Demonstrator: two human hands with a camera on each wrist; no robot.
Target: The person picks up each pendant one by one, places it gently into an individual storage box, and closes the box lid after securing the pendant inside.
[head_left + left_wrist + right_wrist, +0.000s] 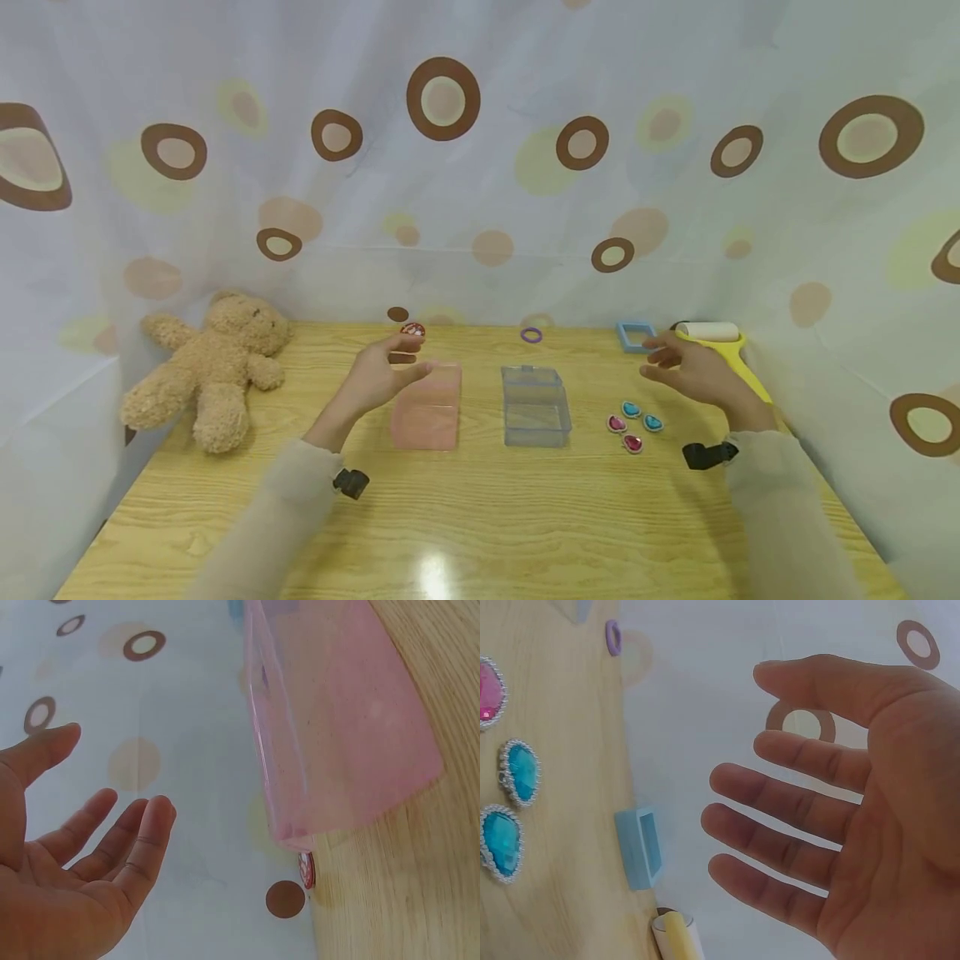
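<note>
My left hand [380,377] hovers above the table beside a pink translucent plastic box [426,408], fingers relaxed and holding nothing. In the left wrist view that pink box [345,720] lies beyond the fingers. Over on the right, my right hand [690,367] is held in the air, its fingers spread and loosely bent around nothing. Below and left of it lie two blue gems [631,409] and two pink gems [633,443], each with a silvery beaded rim. A clear bluish plastic box [536,408] sits between the hands.
A teddy bear [225,367] leans at the left. Along the back are a red patterned disc [412,331], a purple ring [531,334], a light blue square frame [632,337] and a lint roller [708,332] with a yellow handle. A dotted curtain [480,192] surrounds the table.
</note>
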